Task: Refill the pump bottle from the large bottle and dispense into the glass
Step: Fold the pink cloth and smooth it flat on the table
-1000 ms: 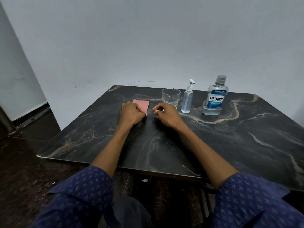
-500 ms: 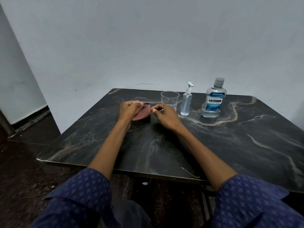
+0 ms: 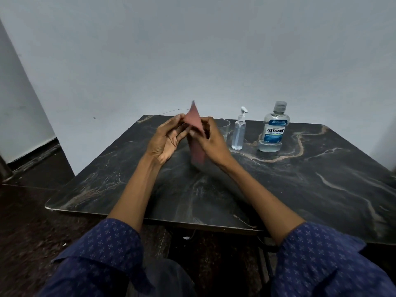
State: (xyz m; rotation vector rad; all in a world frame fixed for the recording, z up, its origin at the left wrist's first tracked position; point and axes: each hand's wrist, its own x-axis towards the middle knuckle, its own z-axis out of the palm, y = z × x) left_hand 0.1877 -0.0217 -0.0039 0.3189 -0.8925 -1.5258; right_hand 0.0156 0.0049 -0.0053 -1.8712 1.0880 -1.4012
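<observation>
A small clear pump bottle (image 3: 238, 133) with a white pump head stands at the table's far side. To its right stands the large clear bottle (image 3: 273, 129) with a blue label and a grey cap on. A clear glass (image 3: 224, 126) sits left of the pump bottle, partly hidden behind my right hand. My left hand (image 3: 166, 139) and my right hand (image 3: 211, 142) both hold a pink cloth (image 3: 194, 121) lifted above the table, blurred by motion, with part of it hanging down between my hands.
The dark marble-patterned table (image 3: 300, 185) stands against a pale wall. A thin wire (image 3: 171, 111) runs along its far edge. Dark floor lies to the left and below the near edge.
The pink cloth lay flat on the table under my left hand; both hands have picked it up and raised it, and it is unfolding in the air. The bottles and glass stayed still.
</observation>
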